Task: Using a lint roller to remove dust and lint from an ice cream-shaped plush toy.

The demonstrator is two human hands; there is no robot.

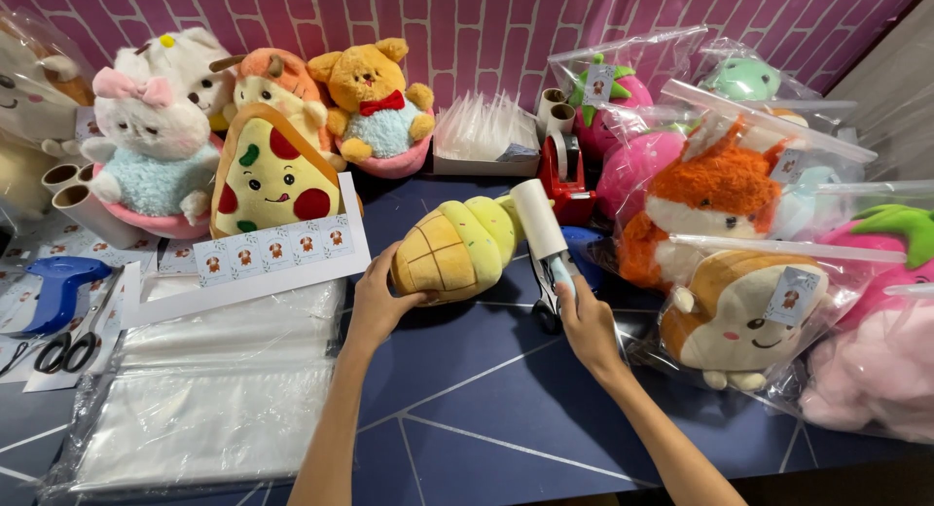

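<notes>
On the table, left hand (375, 302) steadies plush (455, 248); right hand (587, 321) grips roller (541, 220).

Bright, even overhead light fills the scene, colours vivid and focus sharp across the centre. Glare streaks the clear bags (778, 224) at right and the plastic sheets (214, 389) at left. Soft shadows fall on the counter (506, 399). Wide-angle distortion bends the frame's edges.
</notes>
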